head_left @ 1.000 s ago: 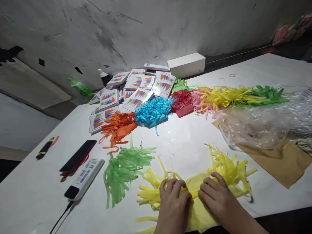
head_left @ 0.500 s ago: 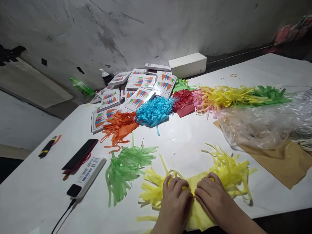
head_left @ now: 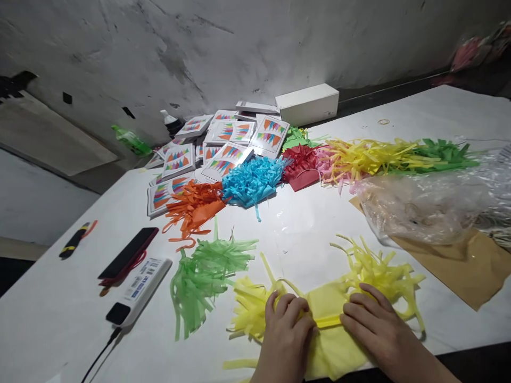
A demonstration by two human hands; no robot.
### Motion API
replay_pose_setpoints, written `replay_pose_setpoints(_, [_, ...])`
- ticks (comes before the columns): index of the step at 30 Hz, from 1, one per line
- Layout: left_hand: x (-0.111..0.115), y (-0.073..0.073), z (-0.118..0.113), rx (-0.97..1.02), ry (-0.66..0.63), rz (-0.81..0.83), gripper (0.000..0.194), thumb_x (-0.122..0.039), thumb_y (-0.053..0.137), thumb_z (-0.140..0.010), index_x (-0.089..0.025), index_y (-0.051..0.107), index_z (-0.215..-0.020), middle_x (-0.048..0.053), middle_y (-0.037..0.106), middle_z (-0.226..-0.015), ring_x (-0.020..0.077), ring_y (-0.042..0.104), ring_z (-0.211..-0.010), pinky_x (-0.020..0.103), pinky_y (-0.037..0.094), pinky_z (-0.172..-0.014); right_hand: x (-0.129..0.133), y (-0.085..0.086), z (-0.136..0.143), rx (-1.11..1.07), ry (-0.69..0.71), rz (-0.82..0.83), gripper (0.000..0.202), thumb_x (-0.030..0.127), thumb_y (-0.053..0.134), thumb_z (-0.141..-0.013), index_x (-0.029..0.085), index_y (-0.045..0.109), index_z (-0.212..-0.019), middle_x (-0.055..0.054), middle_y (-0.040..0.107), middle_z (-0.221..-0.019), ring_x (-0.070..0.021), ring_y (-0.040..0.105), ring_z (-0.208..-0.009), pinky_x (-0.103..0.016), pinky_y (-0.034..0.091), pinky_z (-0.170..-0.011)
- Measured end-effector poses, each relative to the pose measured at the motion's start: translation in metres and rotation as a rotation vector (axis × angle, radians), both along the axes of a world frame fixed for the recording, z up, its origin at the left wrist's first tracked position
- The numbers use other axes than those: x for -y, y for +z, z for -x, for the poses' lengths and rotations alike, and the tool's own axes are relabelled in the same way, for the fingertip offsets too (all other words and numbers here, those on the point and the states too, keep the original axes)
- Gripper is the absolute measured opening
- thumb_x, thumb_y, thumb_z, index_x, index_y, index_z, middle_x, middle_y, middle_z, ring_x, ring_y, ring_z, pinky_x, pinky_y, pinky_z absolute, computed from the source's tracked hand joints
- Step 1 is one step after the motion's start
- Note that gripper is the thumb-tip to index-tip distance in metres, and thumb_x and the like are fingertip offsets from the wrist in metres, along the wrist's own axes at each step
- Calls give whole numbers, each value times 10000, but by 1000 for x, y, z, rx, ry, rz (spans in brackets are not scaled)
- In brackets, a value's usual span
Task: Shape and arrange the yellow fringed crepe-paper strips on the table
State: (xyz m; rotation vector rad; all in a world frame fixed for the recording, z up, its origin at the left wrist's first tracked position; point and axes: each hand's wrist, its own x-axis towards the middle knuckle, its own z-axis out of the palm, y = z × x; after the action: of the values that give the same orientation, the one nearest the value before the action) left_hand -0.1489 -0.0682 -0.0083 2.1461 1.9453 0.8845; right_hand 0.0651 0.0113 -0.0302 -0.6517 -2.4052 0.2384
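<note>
Looking down through the head camera, the only view you have, you find both your hands pressed on the yellow fringed tissue sheet (head_left: 325, 314) at the near edge of the white table (head_left: 431, 106), at about 6 o'clock in the picture. Your left hand (head_left: 285, 332) lies with its fingers curled down over the left end of a rolled ridge in the paper, knuckles bent and tips tucked onto the roll, so it pins that end rather than closing around it. Your right hand (head_left: 379, 330) lies flatter, fingers stretched out nearly straight toward 10 o'clock, tips resting on the right end of the same ridge; neither hand is closed into a fist. The hands sit apart with the bare roll showing between them, which seems to keep the fold tight along its length, while the cut fringes splay free to either side. At 9 o'clock from your left hand lies a green fringed bundle (head_left: 203, 279), just beside the yellow strips. Farther out toward 11 o'clock rest an orange bundle (head_left: 194, 207) and a blue bundle (head_left: 251, 181), and behind them a heap of printed cards (head_left: 223, 143) and a white box (head_left: 307, 103) against the wall. At 1 o'clock a long run of yellow and green fringe (head_left: 399, 157) stretches across, with a crumpled clear plastic bag (head_left: 435, 205) on brown paper (head_left: 467, 266) nearer you. At 9 o'clock, well apart, sit a black phone (head_left: 128, 252) and a white power bank (head_left: 139, 292) with its cable.
</note>
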Motion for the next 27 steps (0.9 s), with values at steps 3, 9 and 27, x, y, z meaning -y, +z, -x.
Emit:
replay_pose_setpoints(3, [0,1,-6,-2,55,61,160,-151,598,-877,-279,641,-791,-29,735,-917,221,647,-927,528,351,-1032,5,1,8,-9,-70,37,310,110,383,-957,264,646,-902,24,710,-843,-195,662,-912,-451,368,-1093])
replay_pose_setpoints(9, [-6,0,-16,-110,186,62,142,-108,663,-775,-239,625,-737,8,703,-872,231,644,-878,516,364,-977,14,6,27,-19,-295,136,206,134,472,-927,250,596,-810,26,667,-817,-206,658,-865,-512,339,-1054])
replay_pose_setpoints(27, [-13,-4,-30,35,-24,-389,191,-97,564,-829,-250,649,-753,-8,739,-810,193,664,-837,535,360,-1123,7,4,44,-34,-169,5,325,53,382,-925,235,619,-797,20,636,-705,-191,638,-705,-467,450,-960])
